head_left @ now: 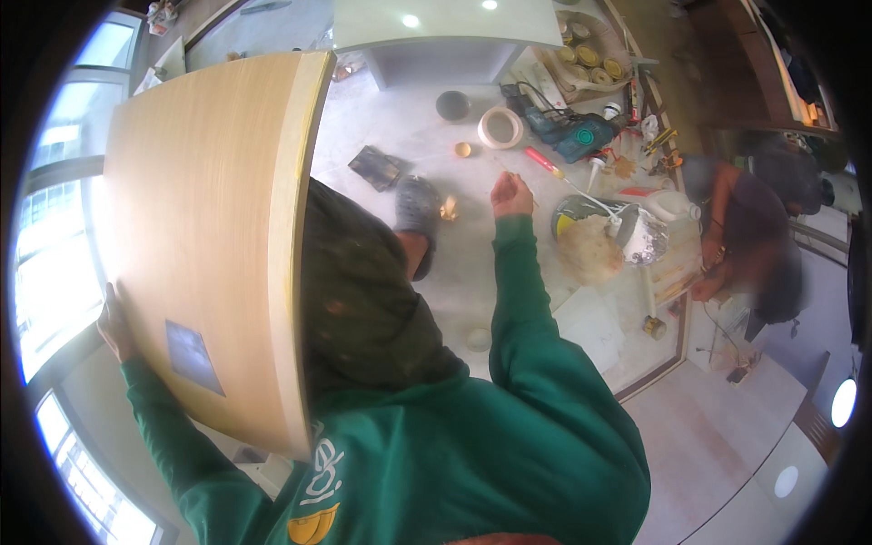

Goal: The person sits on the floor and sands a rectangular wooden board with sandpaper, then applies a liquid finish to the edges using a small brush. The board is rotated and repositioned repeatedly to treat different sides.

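My left hand (116,322) holds a large light-wood panel (198,227) at its outer edge. The panel stands raised on my left, a yellowish strip along its near edge and a dark rectangular patch low on its face. My right hand (510,194), in the green sleeve, is raised at centre, fingers pinched round what looks like a thin stick, too small to make out clearly. Beyond it on the pale floor are a small tan cup (462,149), a white ring-shaped roll (500,127) and a red-handled tool (545,162). My legs are partly hidden behind the panel.
A co-worker (745,227) bends at the right. Near me are a bucket with stained rags (590,245), a white jug (672,202), a teal power tool (581,136), a dark pot (452,105) and a box of tins (589,59). A white furniture unit (445,27) stands ahead, windows at left.
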Demonstrator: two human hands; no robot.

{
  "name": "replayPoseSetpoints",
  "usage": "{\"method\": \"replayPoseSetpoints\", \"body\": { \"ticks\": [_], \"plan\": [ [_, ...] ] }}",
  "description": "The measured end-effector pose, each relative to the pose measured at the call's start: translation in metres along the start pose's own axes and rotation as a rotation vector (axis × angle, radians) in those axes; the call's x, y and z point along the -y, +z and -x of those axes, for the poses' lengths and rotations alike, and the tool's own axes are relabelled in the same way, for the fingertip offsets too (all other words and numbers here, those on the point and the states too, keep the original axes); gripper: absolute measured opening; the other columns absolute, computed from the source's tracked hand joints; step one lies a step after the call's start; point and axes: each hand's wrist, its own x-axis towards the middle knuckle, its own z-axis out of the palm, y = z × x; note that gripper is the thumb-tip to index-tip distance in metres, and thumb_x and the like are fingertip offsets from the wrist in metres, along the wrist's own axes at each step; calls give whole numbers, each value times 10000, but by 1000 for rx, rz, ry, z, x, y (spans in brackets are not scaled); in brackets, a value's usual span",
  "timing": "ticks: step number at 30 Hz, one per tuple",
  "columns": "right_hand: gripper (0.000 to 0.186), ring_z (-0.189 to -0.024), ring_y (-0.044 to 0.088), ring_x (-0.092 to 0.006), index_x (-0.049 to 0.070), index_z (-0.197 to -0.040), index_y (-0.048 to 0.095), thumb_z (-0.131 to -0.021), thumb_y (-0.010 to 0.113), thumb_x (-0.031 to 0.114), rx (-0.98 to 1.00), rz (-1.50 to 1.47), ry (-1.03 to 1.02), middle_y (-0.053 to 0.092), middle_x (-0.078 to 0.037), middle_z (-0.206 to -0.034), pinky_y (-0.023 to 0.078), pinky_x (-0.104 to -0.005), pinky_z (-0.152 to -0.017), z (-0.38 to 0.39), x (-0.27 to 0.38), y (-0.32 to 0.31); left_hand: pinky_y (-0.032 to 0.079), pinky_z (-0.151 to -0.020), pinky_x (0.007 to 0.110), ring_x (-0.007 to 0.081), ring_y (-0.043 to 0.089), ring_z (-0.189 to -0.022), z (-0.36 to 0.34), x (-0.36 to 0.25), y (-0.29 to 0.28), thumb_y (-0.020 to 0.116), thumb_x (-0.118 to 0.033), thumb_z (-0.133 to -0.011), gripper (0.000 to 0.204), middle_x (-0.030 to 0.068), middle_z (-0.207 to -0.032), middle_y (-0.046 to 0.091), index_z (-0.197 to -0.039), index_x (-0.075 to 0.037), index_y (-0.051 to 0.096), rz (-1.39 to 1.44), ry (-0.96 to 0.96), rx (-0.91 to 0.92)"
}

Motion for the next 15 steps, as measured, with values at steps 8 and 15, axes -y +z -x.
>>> {"method": "replayPoseSetpoints", "body": {
  "ticks": [8, 15],
  "plan": [
    [162, -774, 631, -160, 44, -1018, 595, -974, 577, 198, 13, -24, 73, 655, -48, -938, 554, -293, -683, -60, -33, 17, 201, -483, 298, 62, 264, -498, -2, 6, -14, 611, -438, -966, 586, -55, -514, 316, -541, -80, 426, -20, -19, 8],
    [159, -750, 653, -161, 63, -1044, 581, -974, 571, 205, -60, -91, 108, 678, -41, -903, 548, -281, -638, -76, -58, 35, 210, -479, 287, 58, 274, -496, -8, 17, -19, 604, -401, -978, 555, -61, -517, 336, -541, -96, 451, -23, 25, -9]
  ]
}}
